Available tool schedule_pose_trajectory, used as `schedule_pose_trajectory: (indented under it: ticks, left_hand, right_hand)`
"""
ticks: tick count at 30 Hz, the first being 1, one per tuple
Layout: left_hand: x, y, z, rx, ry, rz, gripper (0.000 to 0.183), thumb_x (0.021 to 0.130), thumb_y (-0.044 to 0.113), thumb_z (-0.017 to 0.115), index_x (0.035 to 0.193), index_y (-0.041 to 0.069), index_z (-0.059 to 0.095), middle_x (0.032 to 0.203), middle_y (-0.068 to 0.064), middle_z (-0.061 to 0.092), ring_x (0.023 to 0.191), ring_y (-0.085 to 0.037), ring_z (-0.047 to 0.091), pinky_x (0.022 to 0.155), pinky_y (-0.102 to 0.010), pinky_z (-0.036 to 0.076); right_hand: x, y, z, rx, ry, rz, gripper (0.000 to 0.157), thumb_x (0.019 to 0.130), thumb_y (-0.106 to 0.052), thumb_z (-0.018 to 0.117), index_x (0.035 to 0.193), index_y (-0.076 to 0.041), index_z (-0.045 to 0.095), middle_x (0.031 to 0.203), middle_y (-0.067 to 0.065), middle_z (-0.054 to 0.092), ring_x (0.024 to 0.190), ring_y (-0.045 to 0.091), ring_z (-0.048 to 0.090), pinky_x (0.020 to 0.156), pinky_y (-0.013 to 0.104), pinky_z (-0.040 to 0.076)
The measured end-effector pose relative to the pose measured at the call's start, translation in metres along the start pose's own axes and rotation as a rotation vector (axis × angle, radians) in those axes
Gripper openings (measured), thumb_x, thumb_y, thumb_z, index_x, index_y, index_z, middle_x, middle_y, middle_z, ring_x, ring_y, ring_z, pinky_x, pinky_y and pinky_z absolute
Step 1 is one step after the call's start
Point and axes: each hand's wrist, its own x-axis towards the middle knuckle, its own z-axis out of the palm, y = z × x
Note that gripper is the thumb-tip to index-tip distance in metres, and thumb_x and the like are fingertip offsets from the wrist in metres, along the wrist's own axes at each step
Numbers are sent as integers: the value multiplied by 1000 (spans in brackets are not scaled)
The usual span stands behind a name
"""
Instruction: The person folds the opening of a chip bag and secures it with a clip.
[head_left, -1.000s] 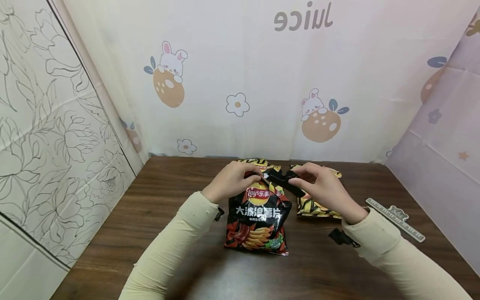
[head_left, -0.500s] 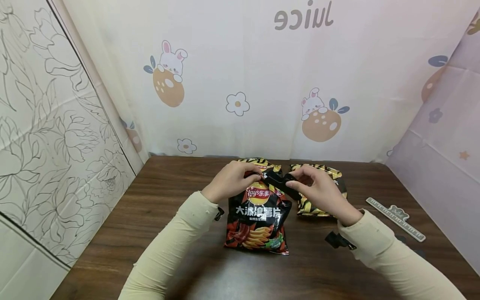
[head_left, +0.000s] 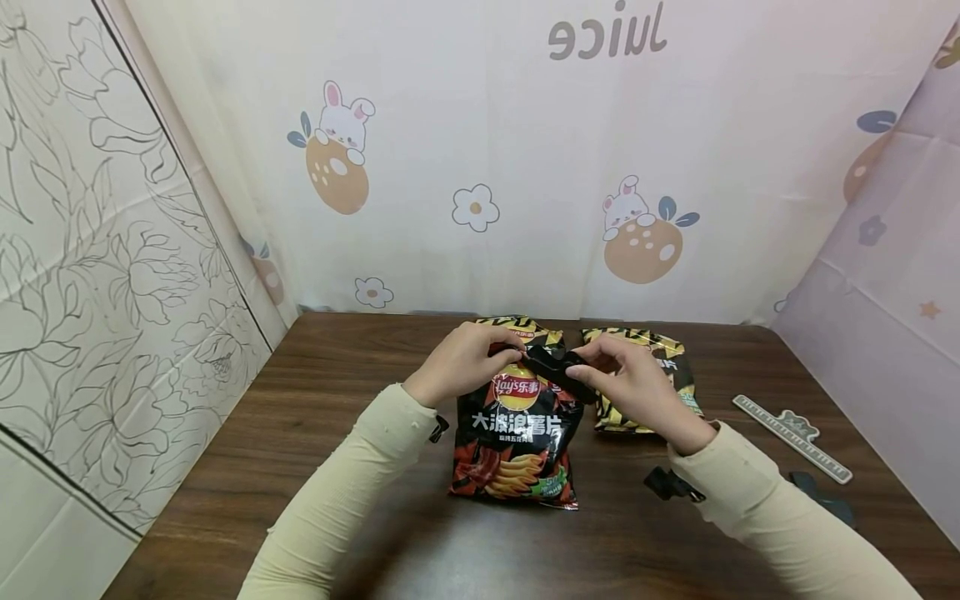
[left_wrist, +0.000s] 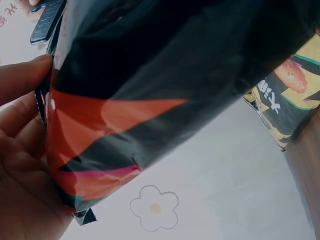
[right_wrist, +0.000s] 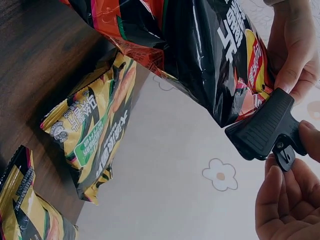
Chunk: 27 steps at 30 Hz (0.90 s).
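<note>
A black and red bag of potato chips stands upright in front of me. My left hand pinches its top edge; in the left wrist view the thumb and fingers press the bag's rim between them. At the top right of the bag, my right hand grips the handles of a black bag clip. The clip's long ribbed jaw lies across the folded top edge in the right wrist view. Whether the clip has closed fully on the bag cannot be told.
Two yellow and black chip bags are behind: one bag partly hidden by the front bag, the other bag behind my right hand. A pale ruler-like clip and a dark object lie on the brown table at right.
My right hand has moved left and slightly toward me, bringing the black clip over the bag's top edge. The left hand keeps its place. The dark object has come out from behind the right sleeve.
</note>
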Motion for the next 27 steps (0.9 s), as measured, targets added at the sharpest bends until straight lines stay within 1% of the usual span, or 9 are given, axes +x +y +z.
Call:
schedule_pose_trajectory:
  ticks: [5,10,14,19,27]
  left_hand:
    - [0,0,0,2,-1,-1,17,98,21,61,106,15,74,99,2,74,62,-4,53,60,-22,43]
    - [0,1,0,-4,0,-6,16,98,21,61,105,15,74,96,2,73,58,-4,49,56,-21,40]
    - [0,1,1,-15,6,-2,16,98,21,62,104,14,74,93,3,73,56,-4,47,55,-20,38]
    - [-1,1,1,-23,18,5,15,98,20,62,104,15,75,92,3,73,57,-4,48,55,-20,39]
    - [-1,0,0,-21,36,14,16,97,19,63,105,14,76,94,1,75,59,-4,51,56,-19,41]
  right_hand:
    - [1,-1,0,5,-9,13,20,92,-28,70,104,-13,72,100,6,67,77,11,61,62,27,48]
    - [1,-2,1,5,-10,17,20,92,-28,70,104,-13,72,99,6,67,77,12,61,61,27,47]
    - [2,-2,3,26,-17,15,19,91,-27,71,103,-12,73,98,6,67,76,13,61,60,27,47]
    - [4,-1,4,59,-37,15,20,91,-28,71,103,-13,73,97,6,66,76,16,62,60,26,49]
    - [7,1,6,97,-71,57,23,92,-32,69,105,-13,72,98,7,67,77,21,64,60,28,50]
